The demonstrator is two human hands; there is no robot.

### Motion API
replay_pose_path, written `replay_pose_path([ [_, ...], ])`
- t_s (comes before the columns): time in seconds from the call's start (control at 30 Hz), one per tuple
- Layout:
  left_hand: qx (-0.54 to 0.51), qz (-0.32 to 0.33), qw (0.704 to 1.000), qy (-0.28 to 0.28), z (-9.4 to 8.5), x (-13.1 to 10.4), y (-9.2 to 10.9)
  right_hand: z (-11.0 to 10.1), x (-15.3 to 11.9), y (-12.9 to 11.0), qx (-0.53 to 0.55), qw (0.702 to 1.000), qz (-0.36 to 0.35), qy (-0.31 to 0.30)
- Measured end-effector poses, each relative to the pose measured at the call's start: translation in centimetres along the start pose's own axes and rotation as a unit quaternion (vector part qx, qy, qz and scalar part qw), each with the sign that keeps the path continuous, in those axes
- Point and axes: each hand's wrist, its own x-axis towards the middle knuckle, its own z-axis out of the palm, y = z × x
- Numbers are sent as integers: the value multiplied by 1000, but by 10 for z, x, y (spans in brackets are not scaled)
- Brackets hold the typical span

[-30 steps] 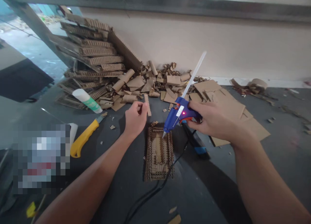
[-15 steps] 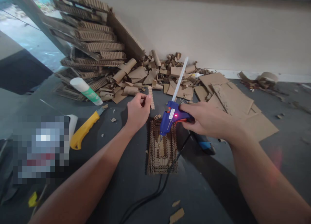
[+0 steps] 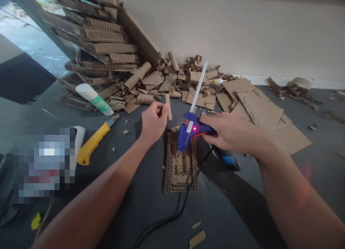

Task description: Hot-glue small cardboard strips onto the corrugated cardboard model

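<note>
My right hand (image 3: 229, 132) is wrapped round a blue hot glue gun (image 3: 185, 132), its red light lit and a long clear glue stick (image 3: 198, 87) standing out of its back. The nozzle points down over a small rectangular corrugated cardboard piece (image 3: 168, 170) built of layered strips, lying flat on the dark surface. Whether the tip touches it I cannot tell. Between thumb and fingers, my left hand (image 3: 153, 125) pinches a short corrugated cardboard strip (image 3: 168, 108), held upright just beyond the far end of the layered piece.
A yellow-handled knife (image 3: 94, 143) and a white-and-green tube (image 3: 94, 99) lie at left. Cardboard scraps (image 3: 153, 81) and a tall stack of corrugated pieces (image 3: 107, 36) stand by the wall. Flat cardboard sheets (image 3: 269, 108) and a black-and-blue tool (image 3: 229, 159) are at right. The gun's cord (image 3: 184, 202) trails frontward.
The view has shifted very slightly. The glue gun's nozzle has moved a little over the layered piece; both hands keep the same grip.
</note>
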Motion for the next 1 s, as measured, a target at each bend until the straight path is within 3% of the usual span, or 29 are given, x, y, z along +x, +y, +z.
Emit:
replay_pose_path([
  [0.53,24,13,1000,-7,-1,0,1,-1,1,-7,-23,999,4,-38],
  [1.0,18,-1,1000,-13,0,0,0,-4,-2,-3,-75,997,9,-4],
])
